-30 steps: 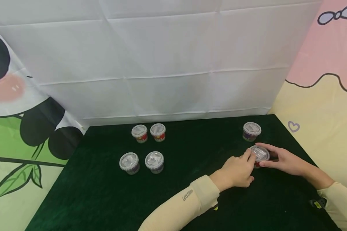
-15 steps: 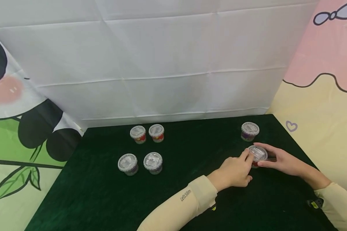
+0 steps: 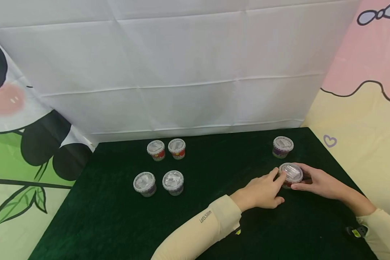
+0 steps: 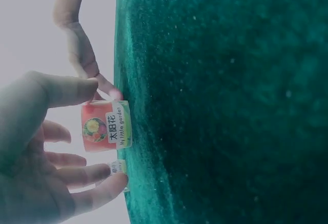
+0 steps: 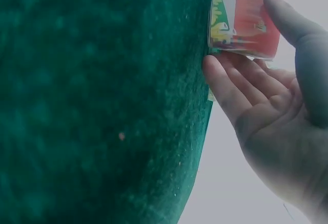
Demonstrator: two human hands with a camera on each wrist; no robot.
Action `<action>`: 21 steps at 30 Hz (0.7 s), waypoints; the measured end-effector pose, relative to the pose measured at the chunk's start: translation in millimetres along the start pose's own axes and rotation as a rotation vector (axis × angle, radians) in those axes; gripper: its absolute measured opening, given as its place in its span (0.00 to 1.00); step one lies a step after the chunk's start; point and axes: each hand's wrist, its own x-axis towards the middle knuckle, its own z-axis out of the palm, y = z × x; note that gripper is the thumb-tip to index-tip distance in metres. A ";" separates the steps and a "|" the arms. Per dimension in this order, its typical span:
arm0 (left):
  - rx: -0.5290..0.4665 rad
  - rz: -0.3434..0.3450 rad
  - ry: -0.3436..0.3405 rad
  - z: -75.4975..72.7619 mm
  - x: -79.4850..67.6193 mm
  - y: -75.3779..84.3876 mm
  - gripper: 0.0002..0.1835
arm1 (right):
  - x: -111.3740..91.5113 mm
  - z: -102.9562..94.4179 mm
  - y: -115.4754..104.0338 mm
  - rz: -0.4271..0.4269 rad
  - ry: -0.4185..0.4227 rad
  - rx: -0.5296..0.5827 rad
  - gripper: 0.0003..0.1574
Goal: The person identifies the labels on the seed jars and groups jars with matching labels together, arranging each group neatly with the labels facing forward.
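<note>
A small plastic cup (image 3: 290,173) with a clear lid and a red label stands upright near the right side of the table. Its label, reading "My little garden", shows in the left wrist view. At the cup's left side is my left hand (image 3: 261,191), its fingers spread and loose, fingertips right at the lid. My right hand (image 3: 321,182) lies along the cup's right side, thumb at the front and fingers toward the back; in the right wrist view those fingers (image 5: 251,80) look fairly straight. A purple-labelled cup (image 3: 282,147) stands just behind.
Two red-labelled lidded cups (image 3: 156,150) (image 3: 177,148) stand at the back left, with two more lidded cups (image 3: 144,184) (image 3: 173,182) in front of them. Dark green cloth (image 3: 117,224) covers the table. A white fabric sheet (image 3: 188,72) hangs behind it.
My left fingers have loosened and spread slightly, backing off the lid. The right index finger has drawn back a little from over the lid's far edge. The cup stays in about the same place.
</note>
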 end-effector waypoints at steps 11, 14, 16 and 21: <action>-0.056 0.118 0.181 -5.1 -9.7 -18.7 0.39 | 9.3 3.5 -14.7 -0.001 0.075 -0.010 0.41; -0.074 0.152 0.240 -12.3 -16.5 -25.3 0.40 | 15.0 3.2 -25.8 -0.026 0.086 0.027 0.40; -0.103 0.160 0.254 -16.1 -21.5 -30.9 0.41 | 19.4 3.1 -34.5 -0.040 0.099 0.044 0.39; -0.194 0.155 0.301 -17.8 -35.3 -50.9 0.44 | 36.5 4.0 -60.8 -0.027 0.111 0.103 0.39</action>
